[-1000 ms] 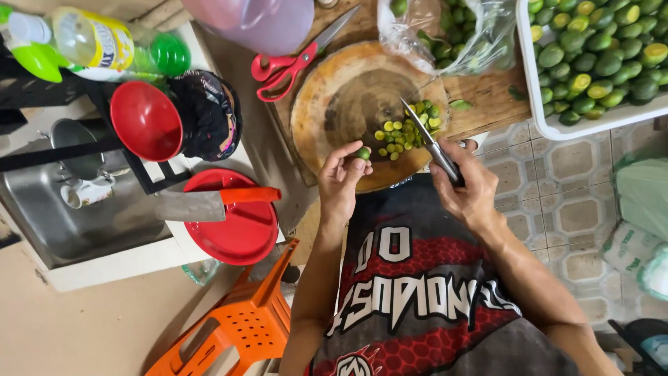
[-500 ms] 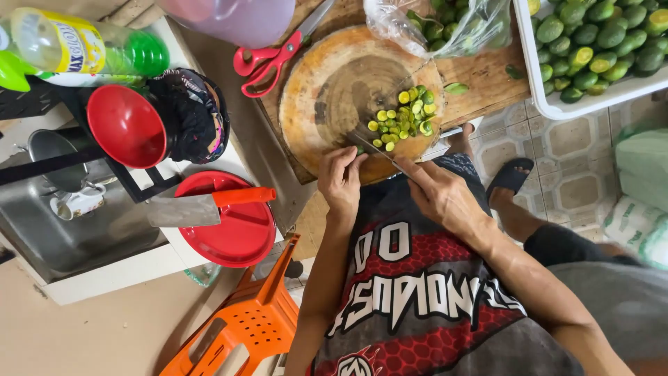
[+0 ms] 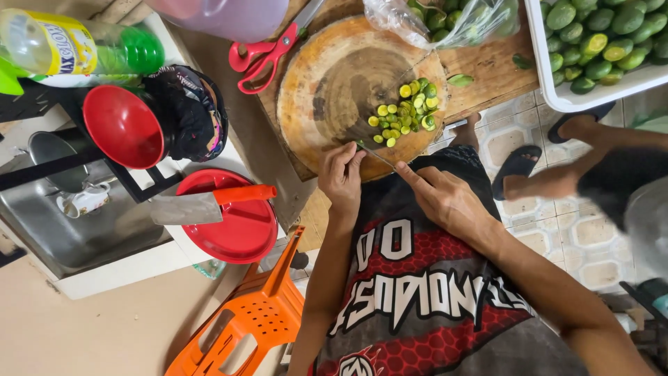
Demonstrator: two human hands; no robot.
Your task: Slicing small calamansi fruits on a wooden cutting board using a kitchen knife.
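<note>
Head view: the right hand (image 3: 445,198) grips a knife (image 3: 379,157), its blade at the near edge of a round wooden board (image 3: 327,83), while the left hand (image 3: 339,177) pinches a small green fruit there. Fingertips are best kept curled back from the blade; cut halves (image 3: 407,108) pile beyond.

Overhead view: the left hand (image 3: 341,177) pinches a small green fruit at the near edge of the round wooden chopping block (image 3: 327,90), while the right hand (image 3: 445,198) holds a thin knife (image 3: 379,158) with its blade laid against that fruit. A heap of halved green fruit (image 3: 407,111) lies toward the block's right edge — red scissors (image 3: 268,52) rest just beyond its far-left edge. A white tray of whole green fruit (image 3: 598,42) occupies the far right corner.
</note>
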